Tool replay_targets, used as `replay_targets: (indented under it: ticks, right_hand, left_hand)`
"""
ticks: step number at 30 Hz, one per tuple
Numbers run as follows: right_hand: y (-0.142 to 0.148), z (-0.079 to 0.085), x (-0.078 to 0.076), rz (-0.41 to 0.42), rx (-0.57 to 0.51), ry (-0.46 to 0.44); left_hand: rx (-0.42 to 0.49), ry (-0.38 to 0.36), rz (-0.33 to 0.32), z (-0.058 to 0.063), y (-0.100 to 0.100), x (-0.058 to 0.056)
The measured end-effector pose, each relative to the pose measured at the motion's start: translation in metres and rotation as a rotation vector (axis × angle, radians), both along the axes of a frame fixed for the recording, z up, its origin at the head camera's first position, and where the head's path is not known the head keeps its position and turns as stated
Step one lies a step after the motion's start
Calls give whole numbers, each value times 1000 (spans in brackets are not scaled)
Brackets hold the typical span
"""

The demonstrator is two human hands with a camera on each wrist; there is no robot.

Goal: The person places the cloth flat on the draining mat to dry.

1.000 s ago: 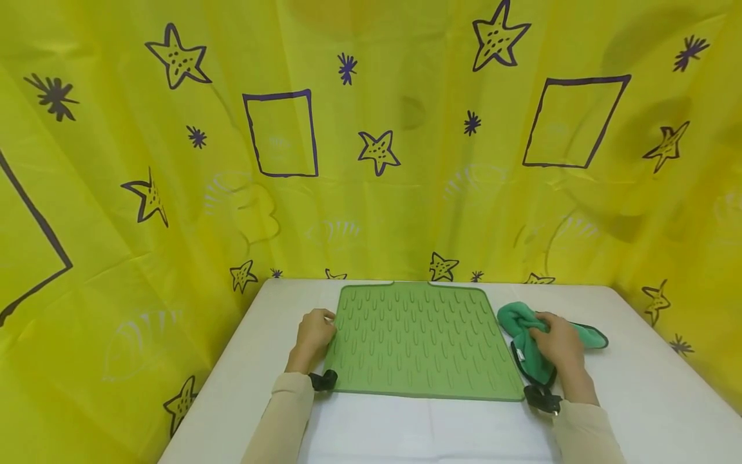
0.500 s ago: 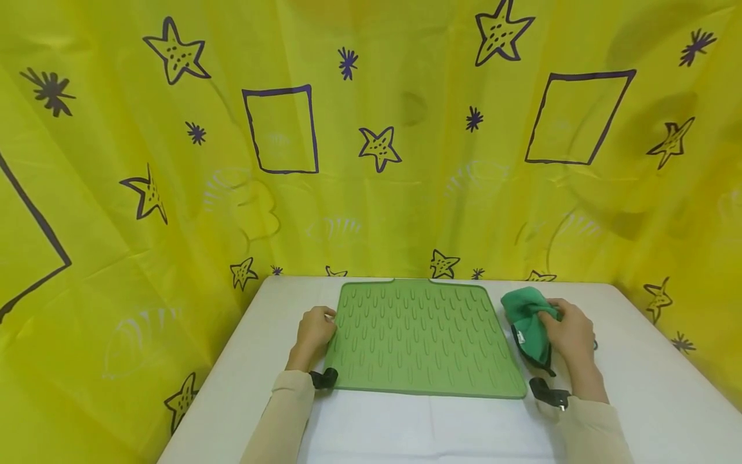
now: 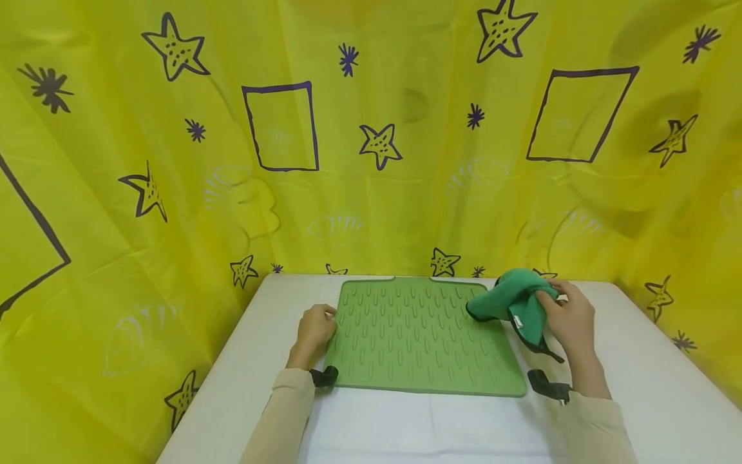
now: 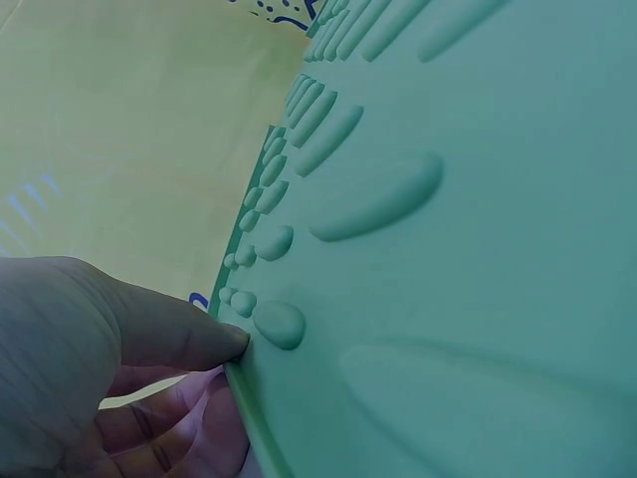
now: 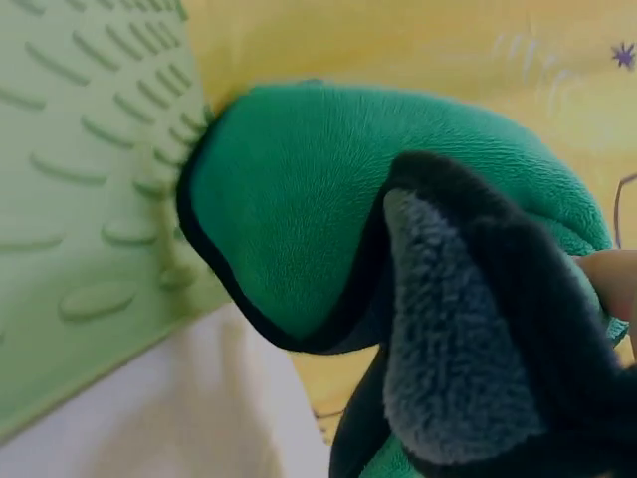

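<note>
A light-green drying mat (image 3: 417,335) with raised ridges lies on the table. My left hand (image 3: 315,327) is at its left edge; in the left wrist view the thumb (image 4: 184,334) lies on the rim and the fingers curl under it, pinching the edge. My right hand (image 3: 570,316) grips a bunched green microfiber cloth (image 3: 516,296) with dark trim and a white tag. The cloth is lifted, its left end hanging over the mat's upper right corner. In the right wrist view, a grey side of the cloth (image 5: 299,199) shows, and little of the hand is visible.
The white table (image 3: 643,361) extends around the mat, with a white sheet (image 3: 429,425) in front. A yellow curtain (image 3: 406,212) with drawn stars and squares stands at the back and sides. Each wrist wears a small black camera mount (image 3: 547,386).
My right hand has lifted the cloth off the table right of the mat, and the cloth's free end has swung left over the mat's corner. The left hand and mat stay in place.
</note>
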State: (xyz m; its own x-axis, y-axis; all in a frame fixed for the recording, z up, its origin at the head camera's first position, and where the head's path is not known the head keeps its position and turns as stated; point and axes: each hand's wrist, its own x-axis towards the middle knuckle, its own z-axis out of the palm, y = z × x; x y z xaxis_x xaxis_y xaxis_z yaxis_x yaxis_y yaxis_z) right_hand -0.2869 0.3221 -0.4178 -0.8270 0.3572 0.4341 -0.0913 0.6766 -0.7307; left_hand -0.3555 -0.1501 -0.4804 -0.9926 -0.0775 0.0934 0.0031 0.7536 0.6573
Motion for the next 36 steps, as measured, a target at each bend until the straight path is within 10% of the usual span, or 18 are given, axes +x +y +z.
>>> replay_targets:
  ticks: [15,36]
  right_hand:
    - [-45,19,1,137,-193,84]
    - [-108,3,-7,364,-342,85]
  left_hand:
    - [1,-7,0,0,-1,0]
    - [9,-10,17,-1,0,0]
